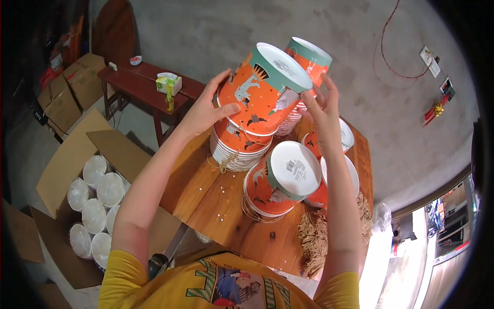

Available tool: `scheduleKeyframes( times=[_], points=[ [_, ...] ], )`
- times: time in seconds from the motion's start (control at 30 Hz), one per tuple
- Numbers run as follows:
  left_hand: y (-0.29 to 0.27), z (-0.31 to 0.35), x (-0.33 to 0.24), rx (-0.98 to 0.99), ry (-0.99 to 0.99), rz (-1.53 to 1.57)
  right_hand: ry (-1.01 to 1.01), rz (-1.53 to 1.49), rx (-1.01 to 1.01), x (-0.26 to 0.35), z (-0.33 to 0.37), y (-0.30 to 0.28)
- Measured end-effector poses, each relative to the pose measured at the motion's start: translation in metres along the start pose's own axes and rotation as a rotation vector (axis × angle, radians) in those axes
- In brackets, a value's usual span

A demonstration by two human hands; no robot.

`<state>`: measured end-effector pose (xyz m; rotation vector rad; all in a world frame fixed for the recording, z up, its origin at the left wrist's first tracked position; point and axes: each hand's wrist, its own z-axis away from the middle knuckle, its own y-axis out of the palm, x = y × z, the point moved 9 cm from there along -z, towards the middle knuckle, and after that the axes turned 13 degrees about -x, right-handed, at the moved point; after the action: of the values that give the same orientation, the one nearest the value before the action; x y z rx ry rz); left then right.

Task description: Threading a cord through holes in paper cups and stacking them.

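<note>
An orange paper bucket (252,100) with a teal band, white base and animal pictures is upside down between my hands. My left hand (215,107) grips its lower left side, thumb across the front. On the right, my right hand (323,105) presses its thumb at the base edge, other fingers partly hidden. Directly below is a stack of nested buckets (234,152) with twine handles. Behind it stands another stack, topped by an upturned bucket (318,55). Nearer me sits an upturned bucket (295,169), with more upturned buckets (348,135) to its right, partly behind my right forearm.
Brown twine bundles (313,239) lie at the right front of the wooden table (206,193), and small white bits are scattered on it. At left, an open carton (62,159) holds several wrapped white cylinders (95,216). Beyond, a red bench (136,86) carries a tissue box (172,84) and bottle (170,101).
</note>
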<state>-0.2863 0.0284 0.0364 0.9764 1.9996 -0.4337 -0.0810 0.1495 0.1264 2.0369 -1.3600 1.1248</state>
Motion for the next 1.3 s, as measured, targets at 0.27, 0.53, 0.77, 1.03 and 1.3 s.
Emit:
scheduleKeyframes(
  times=[0.27, 0.53, 0.77, 1.03, 1.3],
  points=[
    [0.001, 0.009, -0.005, -0.046, 0.063, -0.058, 0.2, -0.081, 0.104, -0.02, 0.012, 0.011],
    [0.002, 0.024, 0.0, -0.066, 0.08, -0.112, 0.109, -0.106, 0.155, -0.023, 0.011, 0.014],
    [0.001, 0.032, 0.006, -0.066, 0.045, -0.121, 0.131, -0.099, 0.204, -0.032, 0.017, 0.019],
    [0.005, 0.04, 0.014, -0.077, -0.004, -0.117, 0.099, -0.041, 0.25, -0.035, 0.016, 0.023],
    [0.004, 0.051, 0.03, -0.081, -0.053, -0.133, 0.164, -0.084, 0.285, -0.047, 0.021, 0.025]
  ],
)
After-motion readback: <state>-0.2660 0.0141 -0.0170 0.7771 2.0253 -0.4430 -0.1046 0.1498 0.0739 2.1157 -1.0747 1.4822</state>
